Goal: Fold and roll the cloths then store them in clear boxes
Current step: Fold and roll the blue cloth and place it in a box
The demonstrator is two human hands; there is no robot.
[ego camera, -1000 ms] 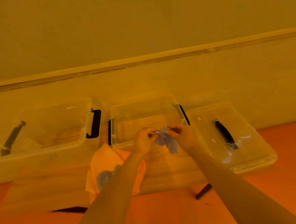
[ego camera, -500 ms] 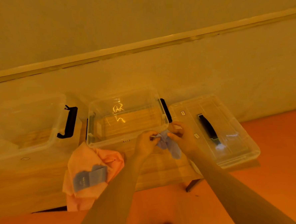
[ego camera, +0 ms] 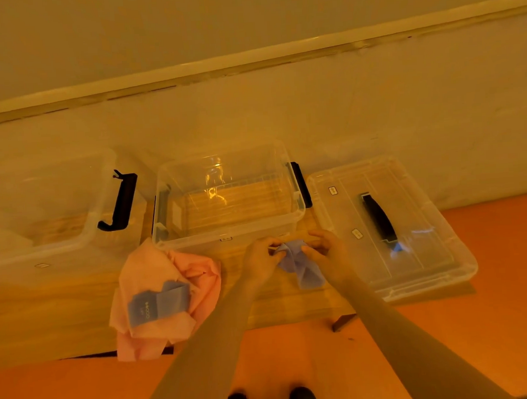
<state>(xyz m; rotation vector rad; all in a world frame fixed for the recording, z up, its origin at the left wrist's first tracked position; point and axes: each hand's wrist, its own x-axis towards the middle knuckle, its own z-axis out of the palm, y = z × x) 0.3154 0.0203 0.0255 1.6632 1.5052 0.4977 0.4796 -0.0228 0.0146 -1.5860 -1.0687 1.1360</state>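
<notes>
Just in front of the open clear box, left hand & right hand both pinch the blue cloth by its top edge w/ the rest dangling, so it'll prob unfold or slip if either pinch loosens.

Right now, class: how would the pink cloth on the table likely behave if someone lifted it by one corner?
Probably floppy: the pink cloth lies crumpled in soft folds, one edge drooping over the table edge. Likely light, since it looks thin. The blue folded cloth on top might slide off.
</notes>
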